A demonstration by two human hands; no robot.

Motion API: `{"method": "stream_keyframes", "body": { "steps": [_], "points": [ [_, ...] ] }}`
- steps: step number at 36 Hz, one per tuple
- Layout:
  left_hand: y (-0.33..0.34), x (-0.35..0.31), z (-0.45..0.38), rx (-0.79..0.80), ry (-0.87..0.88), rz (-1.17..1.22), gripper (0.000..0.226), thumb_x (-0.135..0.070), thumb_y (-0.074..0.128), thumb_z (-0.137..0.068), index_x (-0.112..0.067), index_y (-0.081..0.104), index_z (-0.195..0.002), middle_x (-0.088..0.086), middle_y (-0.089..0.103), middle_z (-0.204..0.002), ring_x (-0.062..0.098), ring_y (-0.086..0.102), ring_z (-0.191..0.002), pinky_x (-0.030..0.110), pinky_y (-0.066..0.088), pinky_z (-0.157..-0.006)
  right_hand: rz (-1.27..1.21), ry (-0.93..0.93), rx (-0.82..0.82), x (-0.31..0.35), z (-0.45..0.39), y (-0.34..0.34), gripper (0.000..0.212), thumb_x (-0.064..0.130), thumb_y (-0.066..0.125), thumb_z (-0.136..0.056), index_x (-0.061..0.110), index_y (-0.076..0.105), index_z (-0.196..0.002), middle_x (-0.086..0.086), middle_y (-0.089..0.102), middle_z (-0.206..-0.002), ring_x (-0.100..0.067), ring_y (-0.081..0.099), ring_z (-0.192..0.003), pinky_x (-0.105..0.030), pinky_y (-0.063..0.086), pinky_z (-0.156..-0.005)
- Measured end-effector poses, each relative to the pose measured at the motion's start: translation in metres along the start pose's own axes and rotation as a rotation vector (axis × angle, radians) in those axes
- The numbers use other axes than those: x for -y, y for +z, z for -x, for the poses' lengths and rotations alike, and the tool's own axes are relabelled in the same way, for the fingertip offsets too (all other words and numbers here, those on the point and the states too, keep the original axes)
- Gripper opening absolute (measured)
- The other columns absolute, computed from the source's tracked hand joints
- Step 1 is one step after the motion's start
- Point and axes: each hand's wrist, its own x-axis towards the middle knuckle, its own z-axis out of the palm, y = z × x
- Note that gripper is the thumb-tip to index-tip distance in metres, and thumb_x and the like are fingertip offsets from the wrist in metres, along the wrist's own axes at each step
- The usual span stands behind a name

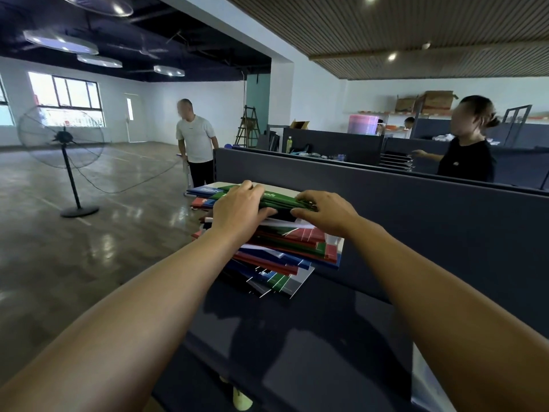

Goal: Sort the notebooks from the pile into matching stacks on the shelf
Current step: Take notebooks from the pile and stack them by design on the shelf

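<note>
A messy pile of notebooks [292,252] with red, blue, green and white covers lies on the dark shelf [312,328]. Above it a small bundle of green notebooks [280,199] is held level between both hands. My left hand [239,211] grips the bundle's left end, thumb underneath. My right hand [325,211] pinches its right end with the fingers on top. Blue and red notebooks [202,194] stick out to the left beyond the green ones. What lies under the bundle is hidden by my hands.
A dark partition panel [416,215] rises right behind the shelf. A standing fan [64,150] is on the open floor at left. One person in a white shirt [194,141] stands beyond the shelf, another in black [468,150] behind the partition at right.
</note>
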Motion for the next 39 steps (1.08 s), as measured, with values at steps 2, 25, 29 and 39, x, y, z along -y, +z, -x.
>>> {"method": "stream_keyframes", "body": {
  "steps": [2, 25, 29, 39],
  "points": [
    [-0.002, 0.001, -0.001, -0.012, 0.009, -0.009, 0.039, -0.050, 0.054, -0.092, -0.016, 0.055, -0.110, 0.002, 0.054, -0.105, 0.021, 0.055, -0.100, 0.029, 0.037, -0.064, -0.035, -0.011, 0.007, 0.000, 0.000, -0.004, 0.043, 0.049, 0.050, -0.094, 0.022, 0.056, -0.127, -0.002, 0.062, -0.121, -0.018, 0.057, -0.101, -0.029, 0.041, -0.073],
    [0.002, -0.002, -0.001, -0.060, 0.094, -0.068, 0.052, -0.040, 0.044, -0.099, -0.020, 0.031, -0.146, 0.004, 0.056, -0.126, 0.024, 0.056, -0.112, 0.036, 0.049, -0.083, -0.118, 0.031, -0.095, -0.007, 0.001, -0.024, 0.026, 0.035, 0.055, -0.095, 0.018, 0.070, -0.108, -0.005, 0.068, -0.099, -0.022, 0.061, -0.086, -0.039, 0.052, -0.077],
    [0.005, -0.007, -0.002, -0.044, 0.099, -0.095, 0.053, -0.035, 0.048, -0.099, -0.015, 0.028, -0.144, 0.007, 0.055, -0.127, 0.026, 0.057, -0.111, 0.037, 0.049, -0.082, 0.015, 0.028, -0.057, -0.008, -0.001, -0.020, 0.030, 0.027, 0.060, -0.093, 0.023, 0.061, -0.122, -0.001, 0.066, -0.111, -0.017, 0.060, -0.094, -0.035, 0.051, -0.083],
    [0.008, -0.004, -0.010, -0.089, 0.090, -0.078, 0.022, -0.024, 0.047, -0.100, -0.015, 0.053, -0.119, 0.005, 0.053, -0.115, 0.023, 0.054, -0.104, 0.035, 0.049, -0.079, -0.384, 0.135, -0.167, -0.011, -0.006, -0.017, 0.023, 0.033, 0.060, -0.093, 0.015, 0.063, -0.078, 0.001, 0.052, -0.064, -0.011, 0.045, -0.058, -0.023, 0.036, -0.052]
  ]
}}
